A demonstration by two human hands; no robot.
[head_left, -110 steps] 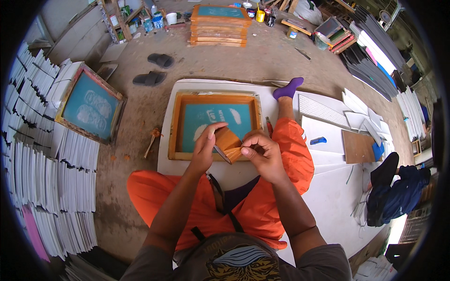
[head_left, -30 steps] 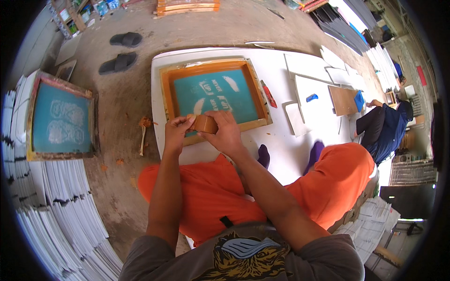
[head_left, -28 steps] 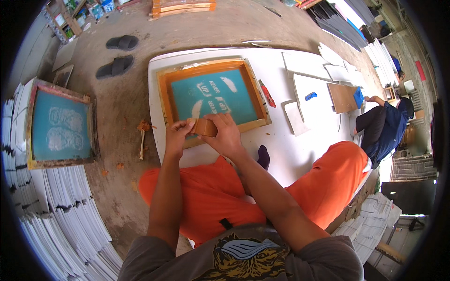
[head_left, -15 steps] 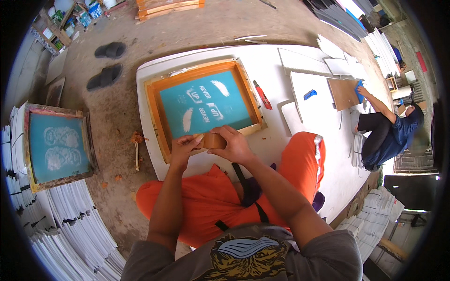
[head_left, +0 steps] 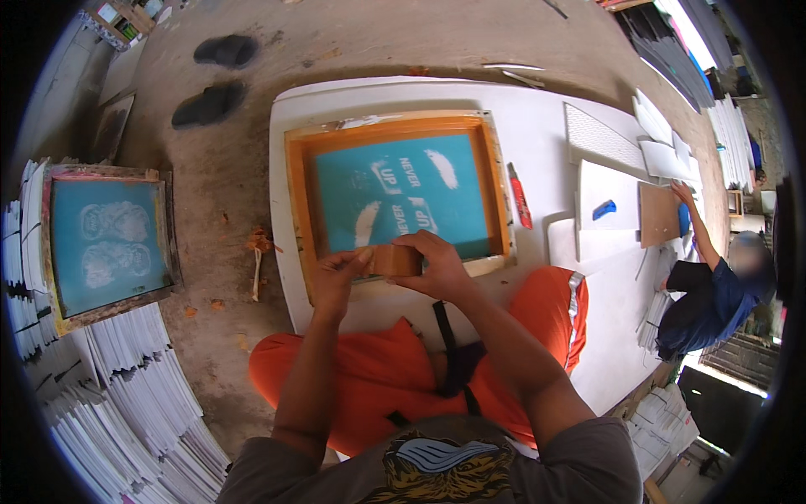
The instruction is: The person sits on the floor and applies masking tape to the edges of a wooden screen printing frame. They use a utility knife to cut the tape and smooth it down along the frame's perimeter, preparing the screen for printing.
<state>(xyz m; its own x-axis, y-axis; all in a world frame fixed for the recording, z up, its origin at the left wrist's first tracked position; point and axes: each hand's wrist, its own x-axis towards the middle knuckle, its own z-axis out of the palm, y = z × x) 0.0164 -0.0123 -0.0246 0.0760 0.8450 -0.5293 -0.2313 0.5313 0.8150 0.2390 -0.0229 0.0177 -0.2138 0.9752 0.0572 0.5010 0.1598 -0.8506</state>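
Brown packing tape (head_left: 396, 260), in a roll, is held between the two hands, over the near edge of a wooden screen-printing frame. Well out to the left of the left hand, a second framed screen (head_left: 109, 244) with teal mesh is propped against stacked white sheets (head_left: 138, 382). Ahead and to the left of that hand, two dark slippers (head_left: 210, 103) are left on the floor; nearer to it, a thin stick (head_left: 257, 273) with an orange-brown head is laid. By the left hand (head_left: 334, 279), thumb and fingers are drawn together at the left side of the roll; whether the tape's end is pinched cannot be told. Beyond both hands, the wooden screen-printing frame (head_left: 498, 189) is set flat on a white board (head_left: 537, 113). By the right hand (head_left: 438, 267), the roll is clasped between thumb and bent fingers. To the right of that hand, a red cutter (head_left: 520, 196) is placed just beside the frame; farther right, a blue cutter (head_left: 604, 209), then a brown panel (head_left: 659, 216), near which a co-worker's hand (head_left: 683, 192) is seen.
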